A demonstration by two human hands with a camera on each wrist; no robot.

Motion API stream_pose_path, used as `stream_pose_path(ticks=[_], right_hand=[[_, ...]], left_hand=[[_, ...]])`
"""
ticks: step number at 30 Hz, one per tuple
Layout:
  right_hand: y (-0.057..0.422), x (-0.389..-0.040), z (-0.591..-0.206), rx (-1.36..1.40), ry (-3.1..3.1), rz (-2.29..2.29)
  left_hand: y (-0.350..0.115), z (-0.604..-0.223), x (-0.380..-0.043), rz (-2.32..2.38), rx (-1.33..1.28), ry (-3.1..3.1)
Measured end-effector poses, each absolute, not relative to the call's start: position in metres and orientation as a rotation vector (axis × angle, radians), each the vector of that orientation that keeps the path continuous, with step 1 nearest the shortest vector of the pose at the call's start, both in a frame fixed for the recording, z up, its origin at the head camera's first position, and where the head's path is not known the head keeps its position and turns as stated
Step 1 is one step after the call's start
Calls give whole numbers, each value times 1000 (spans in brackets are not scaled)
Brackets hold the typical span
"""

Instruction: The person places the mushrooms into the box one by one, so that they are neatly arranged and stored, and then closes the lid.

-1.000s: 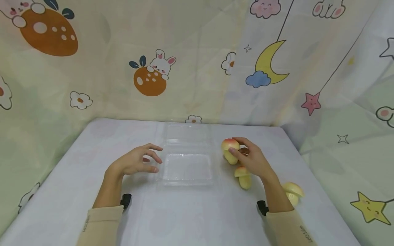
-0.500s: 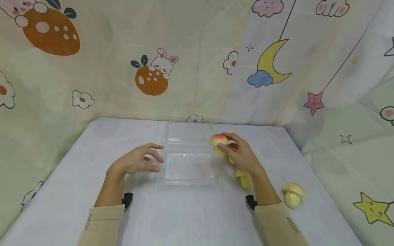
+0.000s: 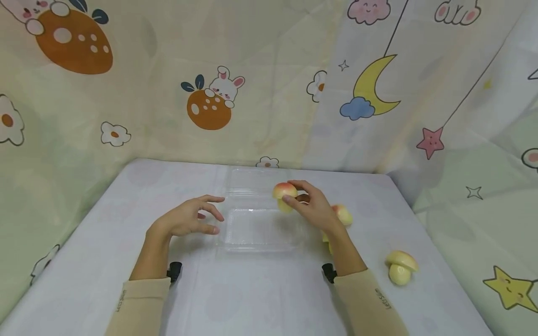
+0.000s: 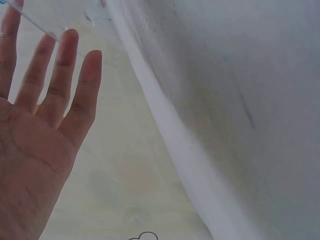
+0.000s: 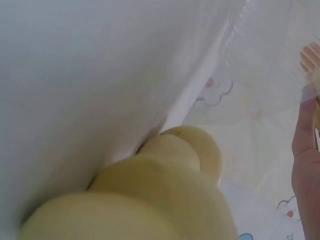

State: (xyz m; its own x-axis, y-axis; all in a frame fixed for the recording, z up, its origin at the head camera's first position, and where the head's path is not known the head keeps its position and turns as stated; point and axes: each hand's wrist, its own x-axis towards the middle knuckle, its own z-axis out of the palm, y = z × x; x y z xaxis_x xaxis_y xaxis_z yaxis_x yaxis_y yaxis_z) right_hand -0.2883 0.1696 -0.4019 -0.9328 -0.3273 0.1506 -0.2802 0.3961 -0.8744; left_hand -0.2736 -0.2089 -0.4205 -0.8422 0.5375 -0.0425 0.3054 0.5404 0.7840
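Observation:
In the head view my right hand [image 3: 313, 205] pinches a toy mushroom [image 3: 284, 190] with a red-tinged cap and pale yellow stem. It is upright, over the right part of an unfolded clear plastic container [image 3: 252, 228]. My left hand [image 3: 185, 218] is at the container's left side, fingers spread and loosely bent, holding nothing. In the left wrist view the fingertips [image 4: 70, 37] overlap the clear plastic edge. At the right edge of the right wrist view, part of the right hand [image 5: 307, 150] shows; the held mushroom is mostly out of frame there.
Right of the container lies another mushroom [image 3: 343, 215]; one more [image 3: 326, 238] is mostly hidden by the right forearm. A third mushroom [image 3: 401, 267] stands farther right on the white-covered table [image 3: 252, 298]. A patterned cloth [image 3: 269, 93] hangs behind.
My right hand has carried the mushroom left, from beside the container to over its right part. This uncovers a mushroom behind the hand. The left hand has stayed in place.

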Motion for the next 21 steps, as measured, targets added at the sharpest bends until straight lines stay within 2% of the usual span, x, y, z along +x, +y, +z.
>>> stream_pose_path(ticks=[21], right_hand=[[118,-299,-408,-616,2546,-1485]], left_hand=[[-209,-416,-271,1170,710,2532]])
